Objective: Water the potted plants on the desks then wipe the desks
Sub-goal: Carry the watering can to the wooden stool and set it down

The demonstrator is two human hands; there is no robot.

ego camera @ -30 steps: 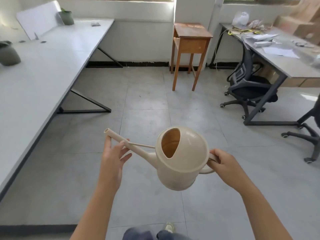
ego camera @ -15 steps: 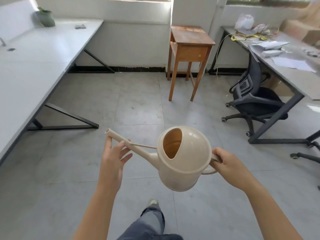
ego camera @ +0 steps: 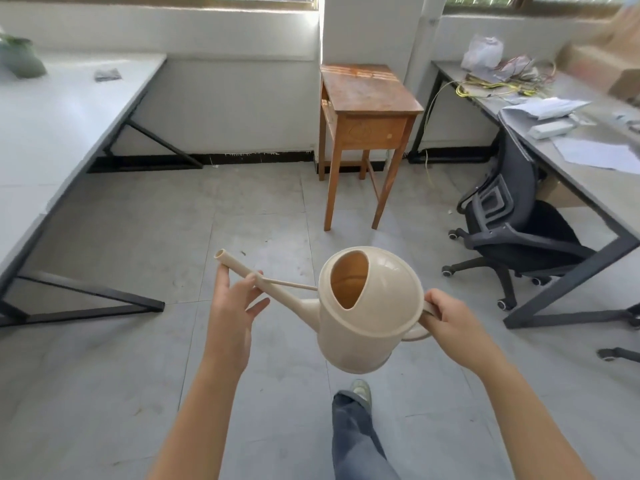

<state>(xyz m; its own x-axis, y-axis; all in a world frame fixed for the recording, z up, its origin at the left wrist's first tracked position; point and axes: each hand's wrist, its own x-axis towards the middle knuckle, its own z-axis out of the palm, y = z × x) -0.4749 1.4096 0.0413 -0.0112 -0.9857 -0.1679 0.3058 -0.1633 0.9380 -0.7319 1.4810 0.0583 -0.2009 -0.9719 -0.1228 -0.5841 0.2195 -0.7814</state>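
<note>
Above floor (ego camera: 138, 237), watering can (ego camera: 367, 327), right hand (ego camera: 453, 320) gripping handle (ego camera: 428, 309), left hand (ego camera: 230, 306) loosely touching spout (ego camera: 277, 289)

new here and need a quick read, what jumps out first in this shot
A beige watering can hangs front and centre, the right hand gripping its handle and the left hand steadying its spout. Further back stands a small wooden table, with a potted plant on the white desk far left.

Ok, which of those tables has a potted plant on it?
The white desk on the left: a green pot stands at its far end. The wooden table and grey desk show none.
</note>
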